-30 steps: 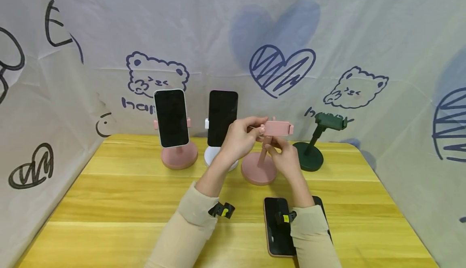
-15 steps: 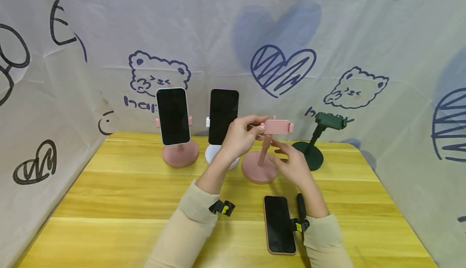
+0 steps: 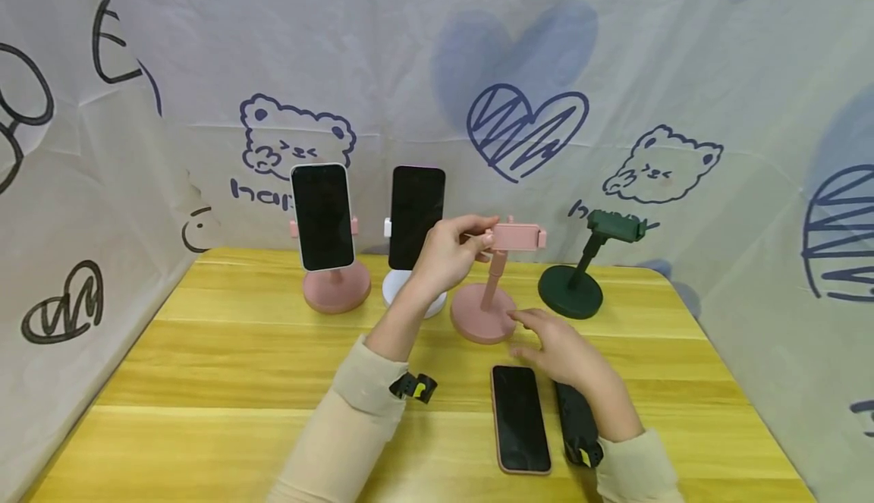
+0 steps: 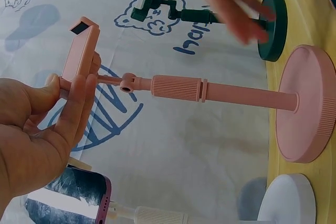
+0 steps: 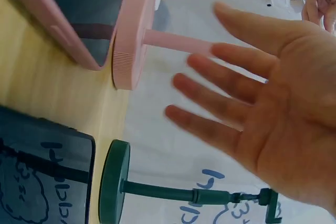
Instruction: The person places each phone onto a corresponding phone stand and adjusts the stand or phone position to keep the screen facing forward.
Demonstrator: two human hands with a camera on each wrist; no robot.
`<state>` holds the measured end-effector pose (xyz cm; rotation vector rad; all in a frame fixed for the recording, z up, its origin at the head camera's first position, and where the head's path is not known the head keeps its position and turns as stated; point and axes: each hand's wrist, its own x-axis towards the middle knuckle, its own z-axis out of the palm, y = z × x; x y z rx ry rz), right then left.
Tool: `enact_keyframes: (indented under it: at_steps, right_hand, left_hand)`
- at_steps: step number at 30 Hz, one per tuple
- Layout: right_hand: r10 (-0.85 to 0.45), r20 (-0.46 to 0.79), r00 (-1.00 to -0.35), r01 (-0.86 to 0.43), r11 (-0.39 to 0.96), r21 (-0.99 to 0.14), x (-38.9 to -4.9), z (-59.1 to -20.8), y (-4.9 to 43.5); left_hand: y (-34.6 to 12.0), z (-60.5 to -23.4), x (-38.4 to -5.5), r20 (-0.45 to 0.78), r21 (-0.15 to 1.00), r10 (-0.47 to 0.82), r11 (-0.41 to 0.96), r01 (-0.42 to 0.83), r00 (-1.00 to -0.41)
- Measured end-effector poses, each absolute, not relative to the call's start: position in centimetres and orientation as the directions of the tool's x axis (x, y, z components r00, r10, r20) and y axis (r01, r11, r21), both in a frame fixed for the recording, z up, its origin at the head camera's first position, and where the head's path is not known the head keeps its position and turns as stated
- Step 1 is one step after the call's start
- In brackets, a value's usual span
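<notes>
My left hand point(image 3: 447, 259) pinches the left end of the clamp on a pink phone stand point(image 3: 493, 287); in the left wrist view, thumb and fingers hold the clamp's edge point(image 4: 79, 56). The stand's round base rests on the table, its clamp holding no phone. Apart from the stand, my right hand point(image 3: 563, 347) hovers in front of the base with fingers spread and nothing in them. Below it lie a pink-cased phone point(image 3: 520, 419) and a dark phone point(image 3: 576, 423), the latter partly hidden by my right forearm.
At the back left, a pink stand point(image 3: 336, 290) carries a white-edged phone point(image 3: 322, 217). Beside it a white stand point(image 3: 396, 287) bears a dark phone point(image 3: 418, 215), partly behind my left hand. A green stand point(image 3: 572, 290) without a phone is at the right. A printed cloth hangs behind.
My right hand has let go of the pink stand's upper stem and moved down and right, toward the lying phones. My left hand keeps its hold on the clamp.
</notes>
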<state>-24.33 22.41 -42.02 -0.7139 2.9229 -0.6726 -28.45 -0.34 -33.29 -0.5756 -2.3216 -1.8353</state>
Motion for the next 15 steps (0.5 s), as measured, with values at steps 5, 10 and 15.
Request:
enact_keyframes:
  at_steps: [5, 10, 15]
  right_hand:
    - [-0.468, -0.138, -0.873, -0.378, 0.827, -0.416, -23.7, -42.5, 22.0]
    - [-0.456, -0.255, -0.852, -0.332, 0.850, -0.410, -23.5, -42.9, 21.5]
    - [-0.411, -0.317, -0.855, -0.287, 0.884, -0.370, -23.5, -43.2, 21.1]
  left_hand:
    - [-0.4, -33.3, -28.4, 0.319, 0.915, 0.212, 0.185, 0.358, -0.924]
    - [-0.4, -33.2, -28.4, 0.314, 0.916, 0.207, 0.192, 0.353, -0.927]
    - [-0.4, -33.1, -28.4, 0.314, 0.914, 0.214, 0.193, 0.356, -0.925]
